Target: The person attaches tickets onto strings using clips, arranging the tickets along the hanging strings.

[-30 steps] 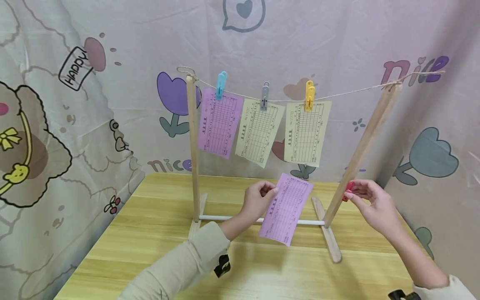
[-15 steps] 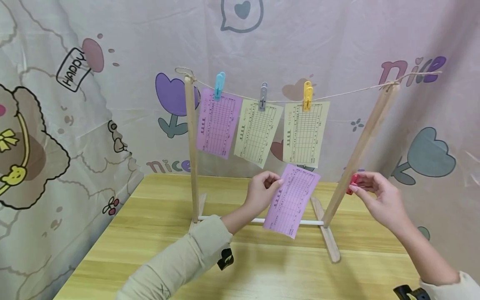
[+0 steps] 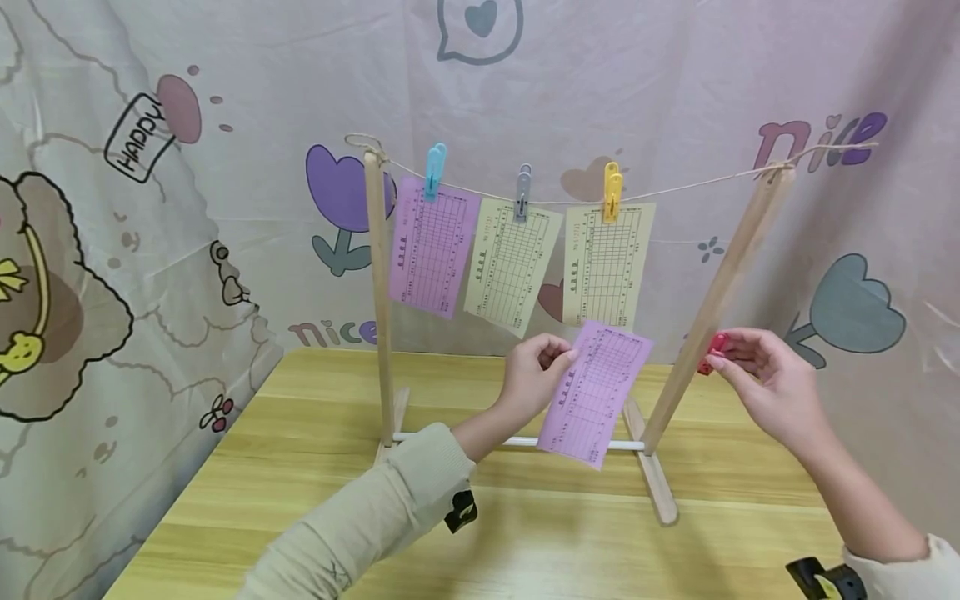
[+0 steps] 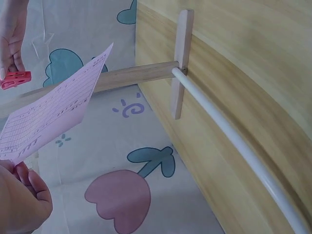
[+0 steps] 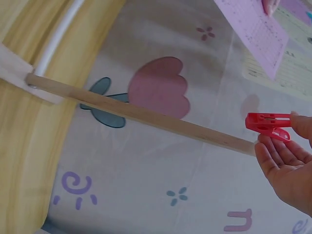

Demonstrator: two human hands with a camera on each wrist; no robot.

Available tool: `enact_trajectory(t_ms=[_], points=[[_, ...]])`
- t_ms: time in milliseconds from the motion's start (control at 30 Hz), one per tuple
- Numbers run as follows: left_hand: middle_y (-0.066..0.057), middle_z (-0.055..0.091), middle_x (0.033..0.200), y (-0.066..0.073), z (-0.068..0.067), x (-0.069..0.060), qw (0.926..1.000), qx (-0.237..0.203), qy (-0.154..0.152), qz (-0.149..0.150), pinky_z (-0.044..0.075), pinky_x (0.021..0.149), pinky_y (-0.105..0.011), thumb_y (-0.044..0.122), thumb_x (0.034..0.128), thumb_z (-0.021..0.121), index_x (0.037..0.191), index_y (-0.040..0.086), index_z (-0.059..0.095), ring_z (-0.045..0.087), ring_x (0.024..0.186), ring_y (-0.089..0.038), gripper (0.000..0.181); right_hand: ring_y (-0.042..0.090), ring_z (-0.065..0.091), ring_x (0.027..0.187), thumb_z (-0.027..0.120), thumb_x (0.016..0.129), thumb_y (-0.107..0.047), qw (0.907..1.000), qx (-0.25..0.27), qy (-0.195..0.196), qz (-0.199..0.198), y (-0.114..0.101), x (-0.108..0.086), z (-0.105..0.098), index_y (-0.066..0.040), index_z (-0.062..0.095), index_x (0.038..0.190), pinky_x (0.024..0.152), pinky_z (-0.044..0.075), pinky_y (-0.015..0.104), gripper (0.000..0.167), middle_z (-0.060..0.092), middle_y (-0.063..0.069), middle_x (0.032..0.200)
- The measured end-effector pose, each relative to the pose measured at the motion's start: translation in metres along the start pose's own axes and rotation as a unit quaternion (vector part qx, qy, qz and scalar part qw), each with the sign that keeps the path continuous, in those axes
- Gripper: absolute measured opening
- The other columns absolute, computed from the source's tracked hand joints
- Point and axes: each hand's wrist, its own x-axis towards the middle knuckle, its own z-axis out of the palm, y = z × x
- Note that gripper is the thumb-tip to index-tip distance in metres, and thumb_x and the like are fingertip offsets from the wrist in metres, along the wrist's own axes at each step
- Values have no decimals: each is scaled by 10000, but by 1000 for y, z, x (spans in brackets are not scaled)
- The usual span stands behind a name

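Note:
My left hand [image 3: 534,375] pinches a pink printed slip [image 3: 596,393] by its left edge, held in front of the rack just below the hanging papers. To the right of the rack's right post, my right hand [image 3: 776,387] pinches a red clothespin [image 5: 268,126] between thumb and fingers. On the string [image 3: 697,185] hang a pink slip [image 3: 433,250] under a blue clothespin [image 3: 435,171], a yellow slip [image 3: 512,267] under a grey clothespin [image 3: 522,192], and another yellow slip [image 3: 607,267] under a yellow clothespin [image 3: 612,192]. The held slip overlaps that last slip's lower edge.
The wooden right post [image 3: 716,312] leans outward, close to my right hand; the left post [image 3: 379,300] stands near upright. A white rod [image 4: 234,139] joins their feet on the wooden table [image 3: 300,508]. Behind hangs a patterned cloth [image 3: 262,208].
My left hand has risen and moved right with the pink slip. My right hand has also moved up and slightly right, holding the red clothespin. The hanging slips stay on the string.

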Motion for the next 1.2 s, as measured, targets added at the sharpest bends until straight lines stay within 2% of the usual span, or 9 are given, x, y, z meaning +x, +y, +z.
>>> enact_trajectory(t_ms=[167,267,400,600,900,1200], points=[[-167,621,747,5,3,4,9998,-130,24,130,398,512,-111,81,869,628,879,-40,634,466,574,-58,121,-110,518,823,630,824,57,9996,251,160,-21,-5,8,-7,57,529,1100,724,413,-17,293,543,-260,903],[-174,624,750,7,5,6,9995,-201,47,239,405,515,-112,78,870,626,882,-45,632,469,575,-55,124,-89,526,831,628,829,49,9991,368,220,46,-9,13,-10,-20,548,1095,728,415,-13,286,553,-239,910],[-173,637,757,11,6,8,9992,-181,89,340,425,522,-118,81,867,631,886,-45,636,474,572,-43,128,-59,540,838,639,832,20,9987,437,229,137,-9,17,-12,-61,559,1096,724,425,-1,287,572,-203,915],[-160,640,758,16,8,12,9989,-143,161,420,426,527,-119,90,864,636,884,-33,641,471,571,-35,125,-37,551,846,657,837,-38,9991,275,317,35,5,26,-15,-44,564,1149,728,435,8,326,583,-189,930],[-165,640,761,25,8,18,9984,-246,260,433,425,526,-116,80,864,632,887,-38,641,471,573,-34,120,-103,505,840,640,852,-48,9994,-92,323,127,-21,30,-20,30,527,1158,752,387,-38,336,525,-266,913],[-164,639,757,28,8,23,9982,-241,401,379,428,523,-121,85,863,637,886,-37,647,472,570,-42,125,-122,509,807,648,849,-60,9991,-147,400,80,-23,36,-23,35,555,1144,725,392,-34,323,530,-297,887]])
